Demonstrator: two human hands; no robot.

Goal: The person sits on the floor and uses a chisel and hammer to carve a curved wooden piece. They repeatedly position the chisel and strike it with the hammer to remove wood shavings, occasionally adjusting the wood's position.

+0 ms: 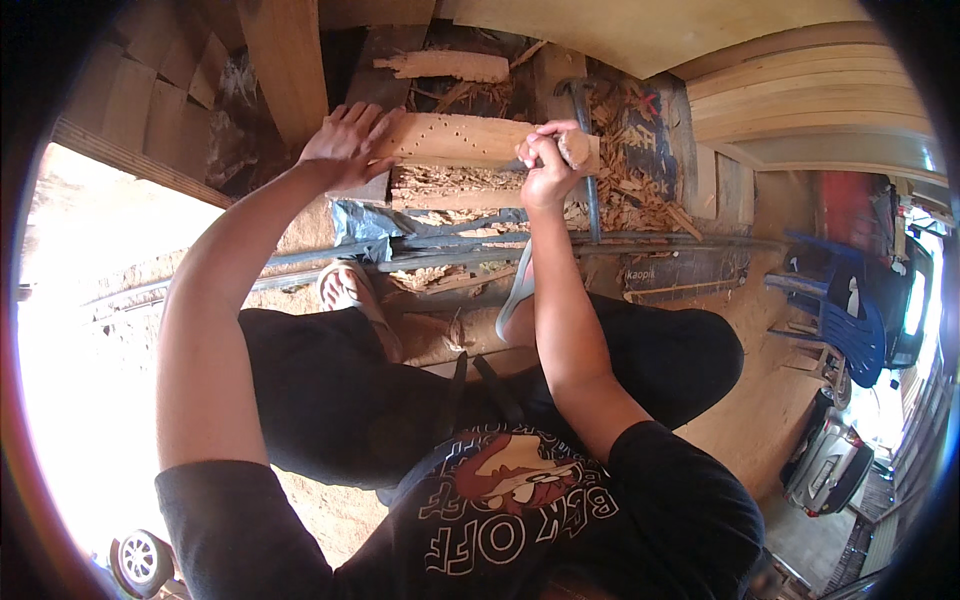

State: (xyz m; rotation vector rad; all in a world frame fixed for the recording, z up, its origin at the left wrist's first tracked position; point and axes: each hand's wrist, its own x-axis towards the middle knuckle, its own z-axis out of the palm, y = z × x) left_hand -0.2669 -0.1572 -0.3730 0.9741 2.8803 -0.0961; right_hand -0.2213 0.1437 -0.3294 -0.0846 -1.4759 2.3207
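My left hand point(350, 140) rests on the left end of a light wooden board point(440, 138) dotted with small holes, its fingers spread. My right hand point(548, 165) is closed round what looks like a short wooden-handled tool with a dark tip point(572, 150), held over the board's right end. Below the board lies crumbly, splintered wood point(450, 195). A dark metal bar point(590, 215) stands just right of my right hand. My feet point(350, 295) are below the work, near long dark rods point(420, 262).
Splinters point(640, 190) and a broken wood piece point(450, 67) surround the work. Crumpled grey-blue plastic point(360, 230) lies at the left. Wooden planks point(790, 90) are at the upper right. Blue plastic chairs point(840, 320) stand to the right; vehicles point(830, 460) appear beyond, and a wheel point(135, 560) at lower left.
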